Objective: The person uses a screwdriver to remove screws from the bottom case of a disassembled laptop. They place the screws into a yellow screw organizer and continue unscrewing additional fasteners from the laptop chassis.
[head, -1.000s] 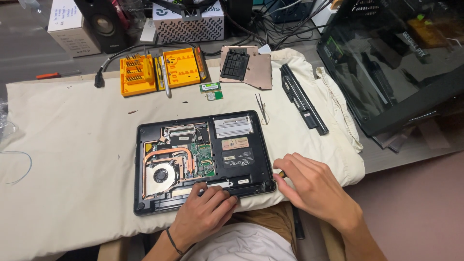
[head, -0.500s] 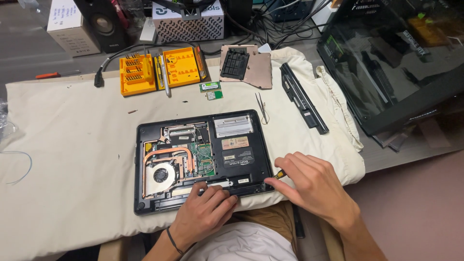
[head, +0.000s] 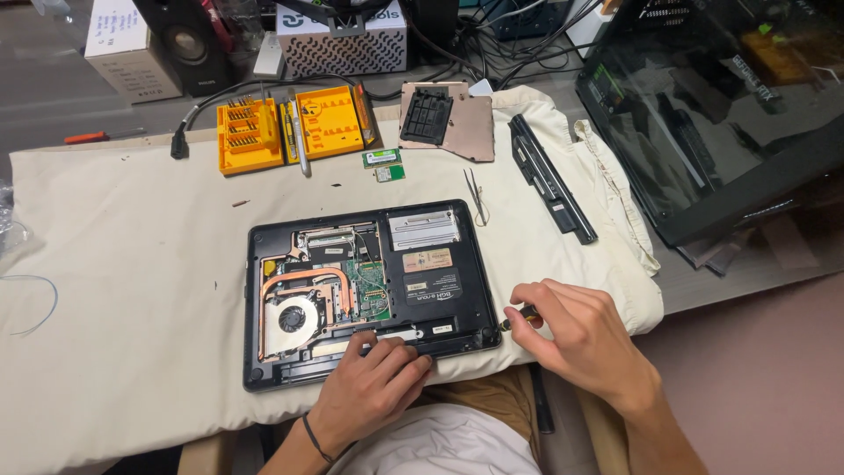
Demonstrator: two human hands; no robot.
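An opened black laptop (head: 369,286) lies bottom-up on a cream cloth, its fan, copper heat pipe and green board exposed. My left hand (head: 374,387) rests on the laptop's near edge, fingers curled against the casing. Beside the laptop's near right corner, my right hand (head: 576,339) grips a small screwdriver (head: 519,315) with a yellow and black handle, its tip pointing toward that corner.
An orange bit case (head: 290,130) lies open at the back of the cloth (head: 123,290) beside small green memory cards (head: 383,159). A removed cover panel (head: 447,119), tweezers (head: 476,195) and a long black battery (head: 552,179) sit at the back right. A dark glass case (head: 730,105) stands right.
My right hand has shifted slightly right, away from the laptop's corner, and the screwdriver now shows between its fingers. My left hand stays on the near edge.
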